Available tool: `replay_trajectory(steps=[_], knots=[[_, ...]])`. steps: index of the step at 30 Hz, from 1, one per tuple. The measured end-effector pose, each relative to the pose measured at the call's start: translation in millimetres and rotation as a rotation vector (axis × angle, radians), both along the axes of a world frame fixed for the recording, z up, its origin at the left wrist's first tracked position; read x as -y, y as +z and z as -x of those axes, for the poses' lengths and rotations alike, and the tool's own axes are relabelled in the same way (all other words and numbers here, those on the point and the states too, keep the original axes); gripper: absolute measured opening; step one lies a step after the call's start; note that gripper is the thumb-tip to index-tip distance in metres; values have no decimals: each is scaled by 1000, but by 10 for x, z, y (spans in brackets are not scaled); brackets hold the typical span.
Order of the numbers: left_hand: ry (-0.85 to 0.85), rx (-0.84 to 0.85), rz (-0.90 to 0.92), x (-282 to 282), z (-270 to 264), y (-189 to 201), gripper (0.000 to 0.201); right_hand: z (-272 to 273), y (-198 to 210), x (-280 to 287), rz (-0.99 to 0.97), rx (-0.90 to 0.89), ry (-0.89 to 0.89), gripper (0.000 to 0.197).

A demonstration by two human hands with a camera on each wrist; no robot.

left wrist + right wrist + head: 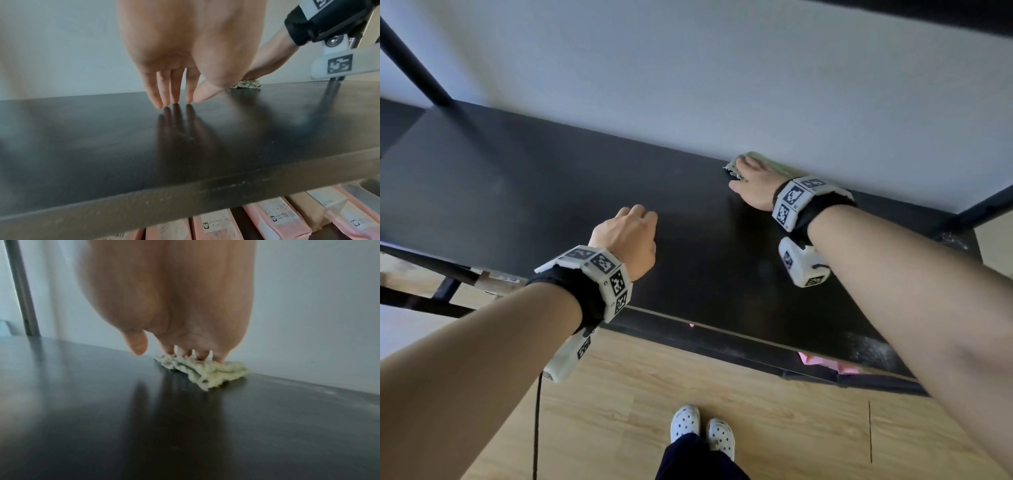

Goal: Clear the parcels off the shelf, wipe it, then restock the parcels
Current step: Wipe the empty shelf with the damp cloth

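Wiping is the step in hand, by my reading: the dark shelf (551, 178) has no parcels on its top, and the person's right hand (751, 181) lies flat on a pale green cloth (205, 371), fingers straight and pressing it down rather than curled round it. That cloth sits at the shelf's back edge, touching or just shy of the white wall (722, 85), toward the shelf's right end. The left hand (626, 236) holds nothing; its straight fingertips (174, 99) touch the shelf top near the middle, well apart from the cloth, steadying by the look of it.

Parcels (277, 217), pink and tan with printed labels, lie in a row on the level under the shelf, just below its front lip; a sliver of pink shows there from above too. Whether these are the ones cleared off I cannot tell.

Pale dusty smears show at the shelf's right front corner (873, 349). My guess is the next move calls for dragging the cloth forward from the back edge and over that corner, keeping the palm flat so the cloth does not bunch. After that, both hands must drop below the shelf for the parcels.
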State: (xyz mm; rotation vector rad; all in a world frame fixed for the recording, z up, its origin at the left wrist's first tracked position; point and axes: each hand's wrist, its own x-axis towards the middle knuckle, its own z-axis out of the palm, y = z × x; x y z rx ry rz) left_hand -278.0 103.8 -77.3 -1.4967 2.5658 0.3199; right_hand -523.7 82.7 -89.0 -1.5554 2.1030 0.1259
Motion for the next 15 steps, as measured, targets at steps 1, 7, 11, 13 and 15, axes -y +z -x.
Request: replay_trajectory(steps=[1, 7, 11, 13, 15], knots=[[3, 1, -1, 2, -13, 1, 29, -101, 11, 50, -2, 20, 0, 63], [25, 32, 10, 41, -87, 23, 27, -940, -116, 334, 42, 80, 285, 59], [22, 50, 13, 36, -118, 18, 29, -706, -122, 480, 99, -6, 307, 59], [26, 39, 12, 28, -132, 16, 29, -474, -114, 502, 70, -18, 244, 61], [35, 22, 14, 11, -140, 13, 29, -356, -99, 434, 43, -34, 188, 63]])
